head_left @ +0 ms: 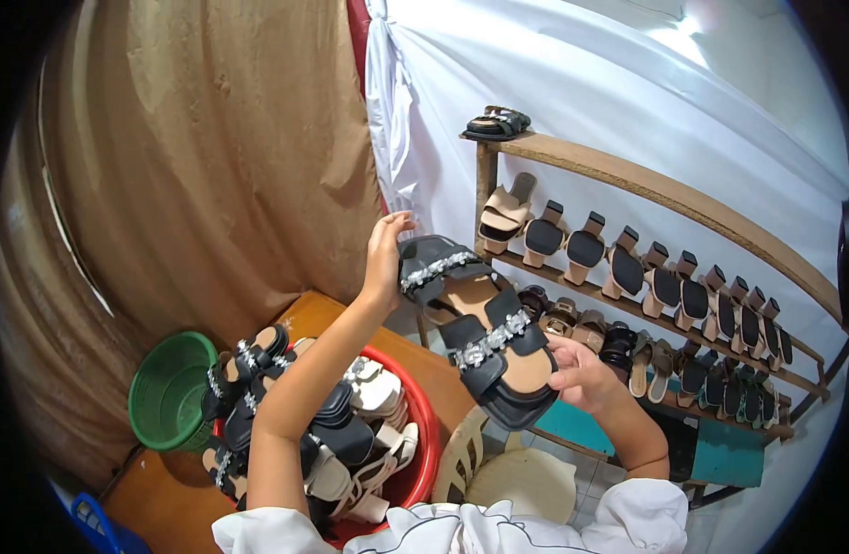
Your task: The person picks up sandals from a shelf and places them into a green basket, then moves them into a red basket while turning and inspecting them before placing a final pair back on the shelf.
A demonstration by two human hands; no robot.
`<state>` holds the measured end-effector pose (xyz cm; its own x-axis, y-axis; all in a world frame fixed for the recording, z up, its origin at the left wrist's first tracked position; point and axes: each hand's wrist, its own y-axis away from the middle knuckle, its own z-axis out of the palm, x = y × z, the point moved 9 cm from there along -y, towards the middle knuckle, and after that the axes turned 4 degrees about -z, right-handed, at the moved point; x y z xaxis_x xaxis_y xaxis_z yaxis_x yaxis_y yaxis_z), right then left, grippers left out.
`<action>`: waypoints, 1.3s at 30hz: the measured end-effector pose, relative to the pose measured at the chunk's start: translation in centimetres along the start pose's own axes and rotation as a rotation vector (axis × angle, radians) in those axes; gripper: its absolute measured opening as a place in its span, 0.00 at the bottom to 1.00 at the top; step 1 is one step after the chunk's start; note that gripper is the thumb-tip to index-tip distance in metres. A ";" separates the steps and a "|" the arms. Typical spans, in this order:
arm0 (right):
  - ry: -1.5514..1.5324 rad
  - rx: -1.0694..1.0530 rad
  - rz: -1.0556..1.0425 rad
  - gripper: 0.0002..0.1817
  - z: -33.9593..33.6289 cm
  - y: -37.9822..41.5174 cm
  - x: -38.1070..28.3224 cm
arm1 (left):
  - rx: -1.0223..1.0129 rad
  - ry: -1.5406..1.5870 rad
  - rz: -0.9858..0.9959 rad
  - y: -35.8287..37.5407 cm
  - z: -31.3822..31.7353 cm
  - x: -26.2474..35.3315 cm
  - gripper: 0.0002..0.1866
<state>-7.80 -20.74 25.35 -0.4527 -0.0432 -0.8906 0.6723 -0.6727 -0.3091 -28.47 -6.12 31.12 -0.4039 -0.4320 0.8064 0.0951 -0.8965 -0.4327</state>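
Note:
A black sandal with a tan insole and two straps set with clear, flower-like stones is raised in front of me, tilted. At its lower right end, my right hand grips it, thumb on the insole and fingers mostly underneath. My left hand is at the upper left end, fingers bent over beside the edge; the sandal hides part of that hold. Below my left forearm, a red basin is heaped with black jewelled sandals and white sandals.
A wooden rack at the right carries rows of heeled sandals, with a black pair on top. A green basket stands left of the red basin. Cream chair and teal bench are nearby. Brown curtain hangs behind.

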 end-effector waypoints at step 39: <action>0.343 0.619 -0.357 0.14 -22.5 -33.2 -20.9 | -0.028 -0.259 -0.077 -3.0 -1.1 -0.4 0.26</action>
<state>-7.45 19.12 46.67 -0.3060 0.4151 -0.8568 0.0264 -0.8959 -0.4435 -29.56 -3.12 31.64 -0.1625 -0.3762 0.9122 0.0465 -0.9264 -0.3738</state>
